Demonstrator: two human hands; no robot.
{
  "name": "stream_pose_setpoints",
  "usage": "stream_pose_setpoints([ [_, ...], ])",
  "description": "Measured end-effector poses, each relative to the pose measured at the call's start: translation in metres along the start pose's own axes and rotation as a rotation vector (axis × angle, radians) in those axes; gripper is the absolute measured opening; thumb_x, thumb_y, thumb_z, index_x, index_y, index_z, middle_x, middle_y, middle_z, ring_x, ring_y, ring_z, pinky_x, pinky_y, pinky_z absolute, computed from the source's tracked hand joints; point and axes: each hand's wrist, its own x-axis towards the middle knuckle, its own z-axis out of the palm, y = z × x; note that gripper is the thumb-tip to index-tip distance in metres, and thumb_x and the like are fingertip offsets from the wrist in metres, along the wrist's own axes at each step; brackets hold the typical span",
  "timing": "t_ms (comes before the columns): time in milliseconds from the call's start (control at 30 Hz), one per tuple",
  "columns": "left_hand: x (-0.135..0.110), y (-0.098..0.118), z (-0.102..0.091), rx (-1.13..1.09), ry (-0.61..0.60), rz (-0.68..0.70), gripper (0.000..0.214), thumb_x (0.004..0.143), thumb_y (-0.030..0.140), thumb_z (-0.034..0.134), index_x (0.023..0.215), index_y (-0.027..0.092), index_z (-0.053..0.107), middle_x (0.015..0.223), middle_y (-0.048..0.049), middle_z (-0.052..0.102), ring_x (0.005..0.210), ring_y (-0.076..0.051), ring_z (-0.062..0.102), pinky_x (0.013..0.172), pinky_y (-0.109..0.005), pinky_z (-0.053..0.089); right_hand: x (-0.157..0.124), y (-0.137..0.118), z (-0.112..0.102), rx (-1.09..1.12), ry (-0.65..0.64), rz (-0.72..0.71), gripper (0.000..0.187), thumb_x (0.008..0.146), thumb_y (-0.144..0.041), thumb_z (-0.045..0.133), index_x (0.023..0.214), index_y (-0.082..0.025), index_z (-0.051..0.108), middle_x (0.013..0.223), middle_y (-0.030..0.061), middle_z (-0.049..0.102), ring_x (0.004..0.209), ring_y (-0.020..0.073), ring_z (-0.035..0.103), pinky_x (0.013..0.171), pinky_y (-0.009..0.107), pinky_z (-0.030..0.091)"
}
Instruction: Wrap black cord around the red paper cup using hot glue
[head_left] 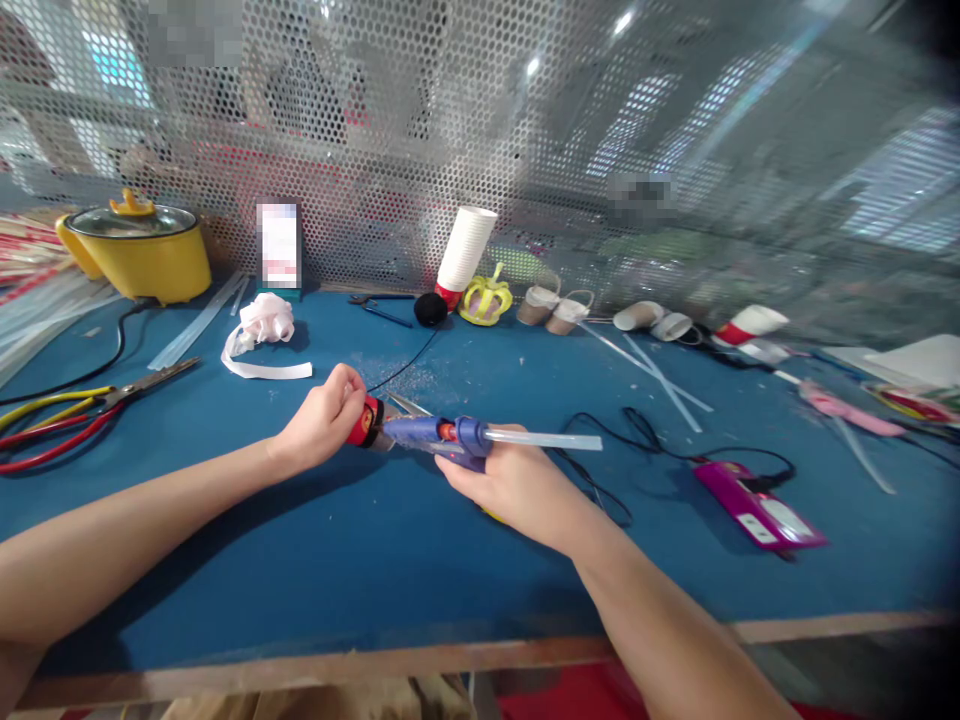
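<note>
My right hand (521,485) is wrapped round the grip of a blue hot glue gun (416,431). From the rear of the gun a long clear glue stick (547,440) points right. To its left, my left hand (322,415) is closed round a small red piece with black and gold markings (367,422), which looks like part of a paper cup. The gun's nozzle end is close against this piece; whether they touch I cannot tell. Partly hidden behind the gun lies a pointed metal blade (409,403).
Red-and-yellow-handled pliers (112,405), a white ribbon bundle (266,320) and a yellow electric pot (142,255) stand left. Behind are stacked paper cups (466,248) and a yellow crown-like craft (485,298). A purple power strip (757,505) with black cables lies right.
</note>
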Motion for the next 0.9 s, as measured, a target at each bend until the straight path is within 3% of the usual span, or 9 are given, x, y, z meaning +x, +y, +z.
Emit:
stream_pose_setpoints([
  [667, -0.0018, 0.0013, 0.0005, -0.014, -0.01, 0.002, 0.014, 0.083, 0.024, 0.031, 0.087, 0.019, 0.043, 0.051, 0.0062, 0.04, 0.046, -0.011, 0.041, 0.047, -0.022, 0.031, 0.001, -0.0005, 0.0011, -0.063, 0.038, 0.028, 0.015, 0.079, -0.026, 0.049, 0.07, -0.018, 0.057, 0.065, 0.0023, 0.062, 0.059, 0.0149, 0.055, 0.059, 0.025, 0.039],
  [900, -0.0026, 0.0002, 0.0007, 0.001, -0.018, 0.033, 0.015, 0.084, 0.024, 0.03, 0.089, 0.018, 0.043, 0.052, 0.0063, 0.04, 0.046, -0.01, 0.04, 0.047, -0.021, 0.031, 0.0016, 0.0007, -0.0014, 0.049, -0.023, 0.091, 0.015, 0.078, -0.027, 0.049, 0.069, -0.018, 0.057, 0.063, 0.0009, 0.062, 0.057, 0.0142, 0.055, 0.056, 0.024, 0.039],
])
